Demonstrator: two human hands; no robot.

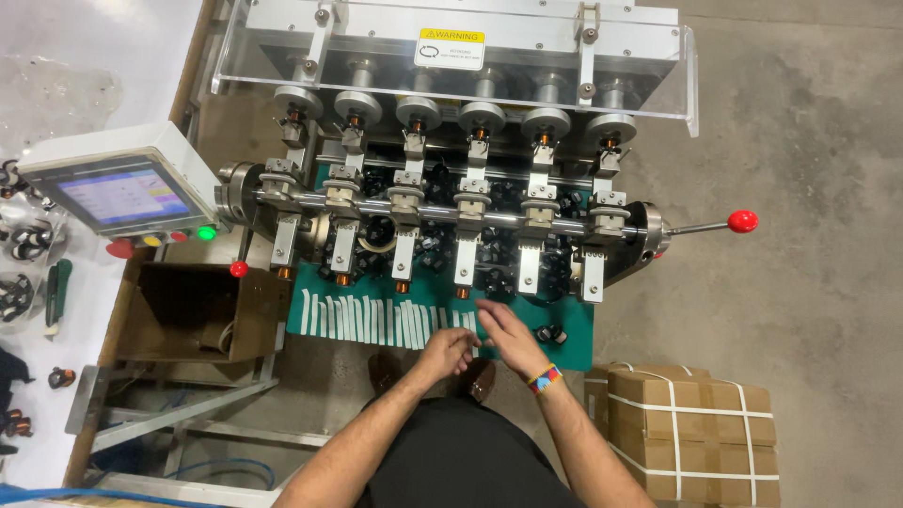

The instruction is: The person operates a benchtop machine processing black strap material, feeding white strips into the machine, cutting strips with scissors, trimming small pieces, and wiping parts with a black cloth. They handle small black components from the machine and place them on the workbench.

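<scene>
My left hand (449,351) hovers at the near edge of a green mat (572,344), fingers curled, close to a row of white strips (376,320) laid side by side on the mat. My right hand (508,337), with a colourful wristband, crosses just beside it, fingers spread over the mat's right part. A small black coil part (551,333) lies on the mat just right of my right hand. Whether either hand pinches a strip is unclear. Beyond the mat stands a winding machine (451,212) with several spindle arms and copper-wound coils.
A control box with a touchscreen (122,193) and coloured buttons sits left. A red-knobbed lever (741,222) sticks out right. An open cardboard box (193,310) is below the screen. Strapped cartons (691,423) stand on the floor at right. Small parts lie on the white table (56,75).
</scene>
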